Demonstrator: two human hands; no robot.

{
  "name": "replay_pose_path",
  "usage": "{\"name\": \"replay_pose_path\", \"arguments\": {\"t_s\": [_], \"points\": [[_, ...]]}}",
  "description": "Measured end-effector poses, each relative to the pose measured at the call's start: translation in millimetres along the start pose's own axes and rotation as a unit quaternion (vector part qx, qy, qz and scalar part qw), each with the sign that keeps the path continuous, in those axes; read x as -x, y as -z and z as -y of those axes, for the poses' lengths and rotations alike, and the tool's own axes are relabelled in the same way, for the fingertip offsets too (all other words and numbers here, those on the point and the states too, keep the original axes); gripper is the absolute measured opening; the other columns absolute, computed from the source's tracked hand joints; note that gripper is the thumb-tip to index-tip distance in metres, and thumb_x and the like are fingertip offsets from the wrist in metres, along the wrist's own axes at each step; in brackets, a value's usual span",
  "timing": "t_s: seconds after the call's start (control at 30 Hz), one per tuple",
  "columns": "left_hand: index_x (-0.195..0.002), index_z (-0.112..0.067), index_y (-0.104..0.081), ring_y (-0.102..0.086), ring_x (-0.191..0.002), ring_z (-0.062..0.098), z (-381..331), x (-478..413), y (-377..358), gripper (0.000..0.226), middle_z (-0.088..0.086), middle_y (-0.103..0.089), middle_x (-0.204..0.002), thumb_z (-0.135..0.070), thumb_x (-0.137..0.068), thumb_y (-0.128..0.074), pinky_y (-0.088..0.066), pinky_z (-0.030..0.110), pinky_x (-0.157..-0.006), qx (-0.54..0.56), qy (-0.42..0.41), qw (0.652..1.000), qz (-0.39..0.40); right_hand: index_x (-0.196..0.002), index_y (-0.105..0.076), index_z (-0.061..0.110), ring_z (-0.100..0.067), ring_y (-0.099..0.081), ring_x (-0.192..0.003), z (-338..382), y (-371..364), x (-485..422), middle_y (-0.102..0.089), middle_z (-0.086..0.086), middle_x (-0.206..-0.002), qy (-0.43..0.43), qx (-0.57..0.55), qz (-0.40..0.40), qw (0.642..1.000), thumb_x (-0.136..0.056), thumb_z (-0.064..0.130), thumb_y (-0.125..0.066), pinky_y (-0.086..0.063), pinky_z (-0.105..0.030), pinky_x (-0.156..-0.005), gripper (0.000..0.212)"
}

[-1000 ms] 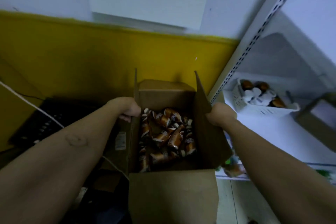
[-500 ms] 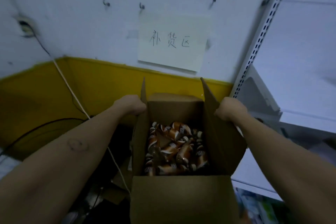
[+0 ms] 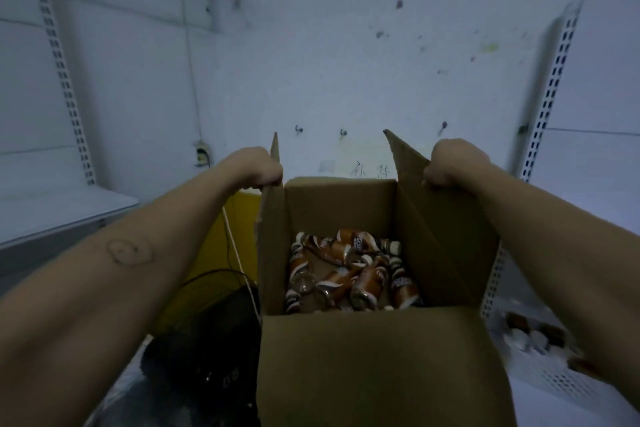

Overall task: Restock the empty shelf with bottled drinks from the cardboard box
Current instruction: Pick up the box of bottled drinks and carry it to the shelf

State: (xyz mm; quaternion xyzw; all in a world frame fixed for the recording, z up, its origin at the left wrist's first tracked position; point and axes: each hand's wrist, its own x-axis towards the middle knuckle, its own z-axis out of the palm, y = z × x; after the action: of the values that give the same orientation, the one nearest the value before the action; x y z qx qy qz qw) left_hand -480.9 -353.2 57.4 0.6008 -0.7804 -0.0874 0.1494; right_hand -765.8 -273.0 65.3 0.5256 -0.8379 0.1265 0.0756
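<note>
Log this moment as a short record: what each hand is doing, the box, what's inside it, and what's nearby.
left hand: grips the top of the left side flap
right hand: grips the top of the right side flap
cardboard box: open, side flaps upright
bottled drinks: brown-labelled, lying jumbled on the box floor
white shelf: left of the box
white basket: lower right, contents blurred

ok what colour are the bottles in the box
The bottles are orange-brown with white swirls; head view.
</note>
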Motion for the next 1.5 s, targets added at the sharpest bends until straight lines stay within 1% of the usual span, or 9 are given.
{"name": "replay_pose_path", "arguments": {"t_s": [0.17,0.4,0.57,0.8,1.03,1.13,1.2,1.4,1.5], "points": [[-0.055,-0.006,-0.050,-0.043,-0.051,0.023,16,28,78,0.032,0.010,-0.048,-0.059,-0.018,-0.084,-0.056,-0.033,0.027,-0.048,0.003,0.025,0.997,-0.067,-0.068,-0.047,0.012,-0.025,-0.051,-0.073,70,65,9,-0.050,-0.006,-0.074,0.047,-0.001,-0.075,0.996,-0.084,0.020,-0.068,-0.041,-0.035,-0.064,0.028],[-0.055,-0.006,-0.051,-0.041,-0.051,0.024,71,80,169,0.026,0.010,-0.047,-0.058,-0.017,-0.079,-0.056,-0.033,0.026,-0.048,-0.004,0.077,0.985,-0.153,-0.069,-0.049,0.012,-0.027,-0.052,-0.076,147,121,31,-0.049,-0.005,-0.074,0.103,-0.037,-0.141,0.984,-0.084,0.023,-0.069,-0.040,-0.034,-0.066,0.028],[-0.057,-0.007,-0.050,-0.037,-0.047,0.021,112,139,213,0.030,0.008,-0.044,-0.055,-0.019,-0.084,-0.058,-0.031,0.024,-0.047,-0.016,0.130,0.972,-0.195,-0.067,-0.052,0.010,-0.024,-0.051,-0.068,198,131,54,-0.053,-0.008,-0.073,0.166,-0.074,-0.125,0.975,-0.082,0.026,-0.073,-0.043,-0.034,-0.067,0.031],[-0.058,-0.006,-0.048,-0.033,-0.044,0.019,173,241,241,0.029,0.006,-0.041,-0.050,-0.018,-0.082,-0.061,-0.027,0.024,-0.046,-0.049,0.271,0.936,-0.220,-0.062,-0.053,0.006,-0.022,-0.051,-0.065,277,125,96,-0.053,-0.010,-0.071,0.306,-0.072,-0.066,0.947,-0.080,0.035,-0.076,-0.041,-0.032,-0.067,0.041],[-0.066,-0.005,-0.050,-0.031,-0.046,0.017,188,358,238,0.025,0.007,-0.041,-0.054,-0.018,-0.083,-0.062,-0.026,0.024,-0.049,-0.055,0.438,0.864,-0.242,-0.058,-0.045,0.008,-0.027,-0.052,-0.079,350,116,152,-0.046,-0.007,-0.068,0.480,-0.076,-0.039,0.873,-0.082,0.043,-0.073,-0.039,-0.032,-0.070,0.050],[-0.070,-0.003,-0.053,-0.032,-0.047,0.017,181,411,228,0.023,0.008,-0.043,-0.058,-0.018,-0.083,-0.062,-0.027,0.025,-0.049,-0.050,0.492,0.831,-0.255,-0.065,-0.054,0.003,-0.028,-0.053,-0.074,375,110,182,-0.049,-0.009,-0.069,0.541,-0.106,-0.019,0.834,-0.077,0.044,-0.077,-0.040,-0.032,-0.066,0.048],[-0.070,-0.002,-0.054,-0.034,-0.046,0.017,175,445,217,0.023,0.009,-0.044,-0.057,-0.019,-0.083,-0.063,-0.028,0.026,-0.049,-0.050,0.528,0.806,-0.263,-0.066,-0.055,0.002,-0.026,-0.052,-0.068,389,102,205,-0.051,-0.011,-0.071,0.577,-0.120,0.001,0.808,-0.076,0.043,-0.078,-0.040,-0.031,-0.061,0.048],[-0.063,-0.002,-0.052,-0.036,-0.043,0.020,166,536,176,0.027,0.008,-0.043,-0.051,-0.017,-0.081,-0.067,-0.028,0.024,-0.045,-0.064,0.637,0.712,-0.288,-0.061,-0.049,0.006,-0.025,-0.052,-0.068,429,71,294,-0.052,-0.010,-0.071,0.663,-0.133,0.076,0.732,-0.074,0.041,-0.081,-0.041,-0.033,-0.065,0.049],[-0.063,-0.003,-0.051,-0.035,-0.044,0.019,170,581,155,0.026,0.008,-0.043,-0.052,-0.015,-0.081,-0.067,-0.027,0.023,-0.045,-0.058,0.676,0.676,-0.287,-0.061,-0.048,0.007,-0.029,-0.055,-0.079,445,58,348,-0.051,-0.009,-0.072,0.699,-0.118,0.094,0.699,-0.074,0.043,-0.080,-0.043,-0.033,-0.069,0.050]]}}
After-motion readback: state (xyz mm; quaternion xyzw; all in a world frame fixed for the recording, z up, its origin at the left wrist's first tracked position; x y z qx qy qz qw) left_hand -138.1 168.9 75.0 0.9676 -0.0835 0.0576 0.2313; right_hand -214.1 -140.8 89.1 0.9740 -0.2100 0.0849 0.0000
